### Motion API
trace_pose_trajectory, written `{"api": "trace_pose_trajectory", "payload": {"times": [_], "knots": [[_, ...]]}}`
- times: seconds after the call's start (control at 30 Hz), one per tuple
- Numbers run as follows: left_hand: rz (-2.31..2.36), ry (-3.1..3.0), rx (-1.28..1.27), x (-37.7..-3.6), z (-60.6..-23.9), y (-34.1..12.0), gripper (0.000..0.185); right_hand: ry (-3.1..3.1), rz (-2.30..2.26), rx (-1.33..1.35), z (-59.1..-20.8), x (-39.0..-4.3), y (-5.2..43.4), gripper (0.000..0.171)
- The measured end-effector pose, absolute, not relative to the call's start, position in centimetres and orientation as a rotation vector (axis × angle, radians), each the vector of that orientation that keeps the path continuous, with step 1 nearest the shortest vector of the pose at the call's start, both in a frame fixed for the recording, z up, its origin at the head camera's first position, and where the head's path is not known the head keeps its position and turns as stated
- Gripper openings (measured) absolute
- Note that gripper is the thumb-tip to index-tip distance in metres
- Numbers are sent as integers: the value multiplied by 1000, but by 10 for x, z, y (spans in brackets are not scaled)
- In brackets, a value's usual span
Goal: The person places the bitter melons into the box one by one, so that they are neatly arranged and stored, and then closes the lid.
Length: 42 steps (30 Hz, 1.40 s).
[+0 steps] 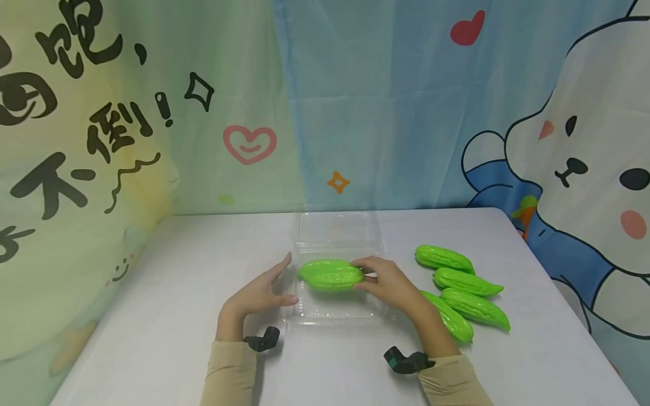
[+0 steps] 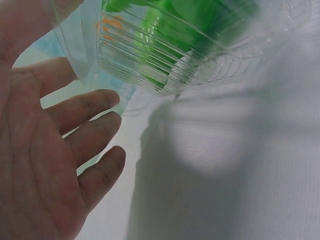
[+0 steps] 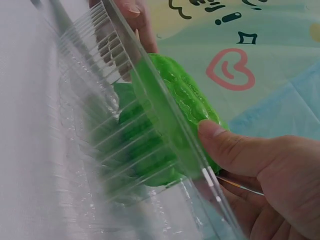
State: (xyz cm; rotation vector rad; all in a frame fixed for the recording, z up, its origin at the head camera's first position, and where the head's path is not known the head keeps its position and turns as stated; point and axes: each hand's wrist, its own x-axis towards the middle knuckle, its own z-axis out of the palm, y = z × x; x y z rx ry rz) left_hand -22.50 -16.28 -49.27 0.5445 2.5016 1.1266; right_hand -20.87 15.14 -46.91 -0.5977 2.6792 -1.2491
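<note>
A bright green toy bitter melon lies crosswise over the base of a clear plastic clamshell box, whose lid is folded back. My right hand pinches the melon's right end between thumb and fingers; in the right wrist view, the thumb presses on its bumpy skin at the box rim. At the box's left side is my left hand, thumb and fingers spread. The left wrist view shows its fingers apart beside the ribbed wall; whether the thumb touches the box, I cannot tell.
Several more green bitter melons lie in a loose group on the white table, right of the box and close to my right forearm. A printed curtain hangs behind the table. Each wrist wears a black camera mount.
</note>
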Motion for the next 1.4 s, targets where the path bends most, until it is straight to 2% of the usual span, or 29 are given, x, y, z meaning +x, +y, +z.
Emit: {"api": "trace_pose_trajectory", "payload": {"times": [1.4], "knots": [[1100, 2512, 571, -225, -490, -163, 107, 2683, -1187, -606, -473, -205, 139, 46]]}}
